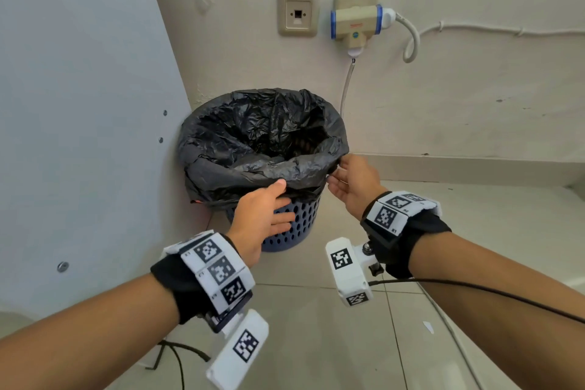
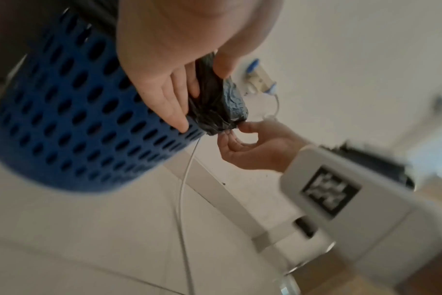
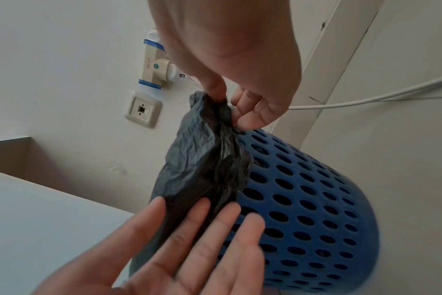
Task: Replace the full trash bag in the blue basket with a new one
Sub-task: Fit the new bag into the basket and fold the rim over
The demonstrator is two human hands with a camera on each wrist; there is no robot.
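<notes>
A blue perforated basket (image 1: 294, 226) stands on the floor in a corner, lined with a black trash bag (image 1: 262, 142) whose edge folds down over the rim. My left hand (image 1: 285, 203) is at the basket's near side, fingers straight against the basket (image 2: 76, 119) and thumb on the bag's overhang (image 2: 215, 103). My right hand (image 1: 337, 169) pinches the bag's edge at the rim's right side, thumb and fingers closed on a gathered bit of plastic (image 3: 222, 111). The right wrist view shows the left hand's spread fingers (image 3: 202, 215) touching the bag's hem and the basket (image 3: 303, 199).
A grey panel (image 1: 79, 104) stands close on the basket's left. On the wall behind are a socket (image 1: 297, 14) and a plug adapter (image 1: 356, 24), with a thin cable (image 1: 346, 89) running down behind the basket. Black cables (image 1: 177, 355) lie on the tiled floor near me.
</notes>
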